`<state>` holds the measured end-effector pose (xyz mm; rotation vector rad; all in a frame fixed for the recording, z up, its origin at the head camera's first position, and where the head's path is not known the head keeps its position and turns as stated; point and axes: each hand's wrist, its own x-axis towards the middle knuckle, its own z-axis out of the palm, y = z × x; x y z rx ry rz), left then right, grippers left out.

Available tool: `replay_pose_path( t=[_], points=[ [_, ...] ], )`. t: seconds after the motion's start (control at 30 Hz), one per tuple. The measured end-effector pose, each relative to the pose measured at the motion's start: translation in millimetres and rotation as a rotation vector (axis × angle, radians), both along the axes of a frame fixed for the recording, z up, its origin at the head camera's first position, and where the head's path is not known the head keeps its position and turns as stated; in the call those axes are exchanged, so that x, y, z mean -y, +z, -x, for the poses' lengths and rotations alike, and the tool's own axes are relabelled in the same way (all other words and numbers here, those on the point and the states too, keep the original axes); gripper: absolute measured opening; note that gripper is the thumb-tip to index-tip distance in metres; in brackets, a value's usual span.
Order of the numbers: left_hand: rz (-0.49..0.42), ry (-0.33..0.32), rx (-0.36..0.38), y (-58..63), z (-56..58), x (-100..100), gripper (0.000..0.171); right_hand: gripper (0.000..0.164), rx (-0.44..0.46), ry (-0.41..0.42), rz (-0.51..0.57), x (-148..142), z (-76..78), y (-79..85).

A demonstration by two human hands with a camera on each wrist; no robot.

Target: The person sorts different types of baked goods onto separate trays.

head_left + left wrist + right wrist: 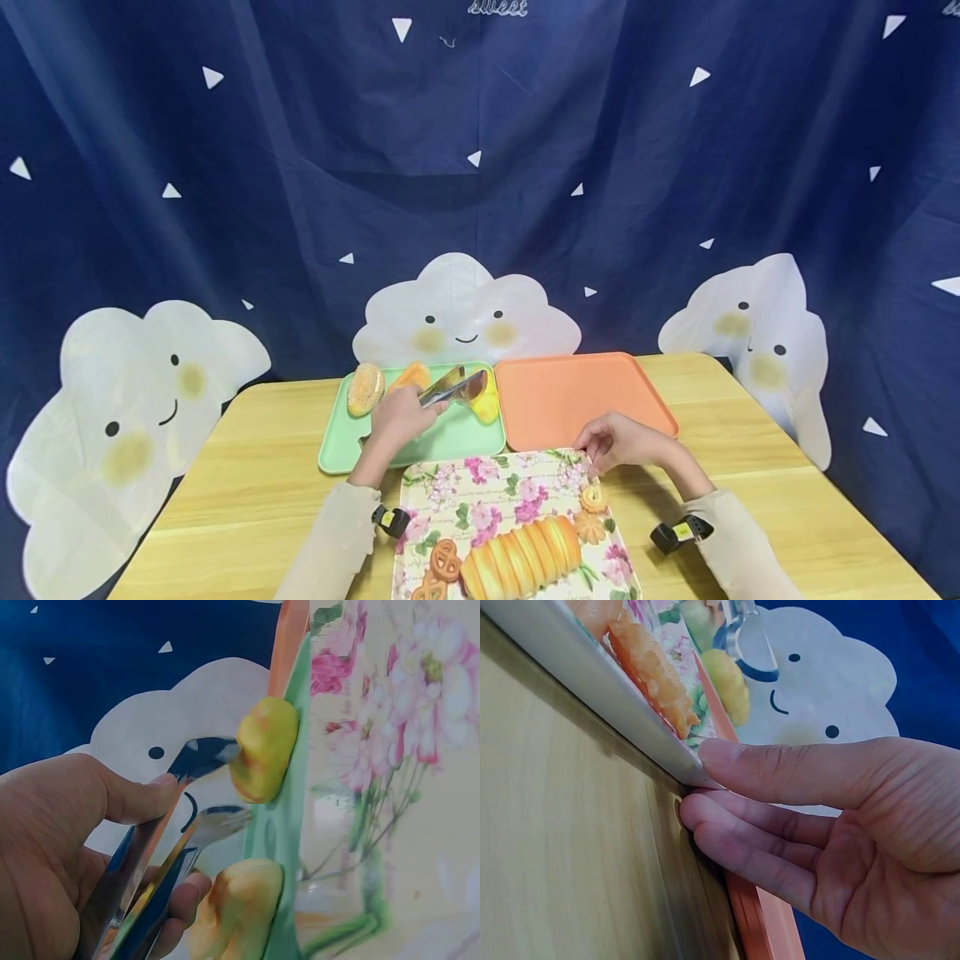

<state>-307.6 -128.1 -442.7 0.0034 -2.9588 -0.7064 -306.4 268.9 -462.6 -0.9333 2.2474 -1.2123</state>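
My left hand (401, 418) grips metal tongs (456, 387) over the green tray (345, 457). The tongs' tips are apart, one of them right at a yellow bread piece (264, 750) in the left wrist view. Also on the green tray lie a sesame bun (366, 389) at the left and an orange-brown bread piece (415, 376), partly hidden behind the hand. With thumb above and fingers below, my right hand (628, 440) pinches the far right corner of the floral tray (487, 492).
On the floral tray lie a long striped loaf (521, 557), pretzel-shaped cookies (446, 560) and swirled cookies (590, 527). Behind it, an orange tray (577, 396) adjoins the green one. A dark blue curtain (480, 208) hangs at the table's far edge.
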Motion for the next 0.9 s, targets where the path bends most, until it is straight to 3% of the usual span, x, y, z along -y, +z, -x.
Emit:
replay_pose_path(
  t=[0.47, 0.7, 0.9],
  points=[
    [-0.005, 0.009, -0.035, 16.0, -2.0, 11, 0.044, 0.036, 0.0, 0.005, 0.006, 1, -1.4, 1.5],
    [-0.055, 0.006, -0.069, 34.2, -9.8, 17, 0.043, 0.036, 0.002, -0.002, 0.005, 1, -2.0, 1.8],
    [-0.093, -0.064, -0.104, 57.1, -23.1, 17, 0.048, 0.036, 0.003, -0.003, 0.002, 1, -1.2, 1.6]
  ],
)
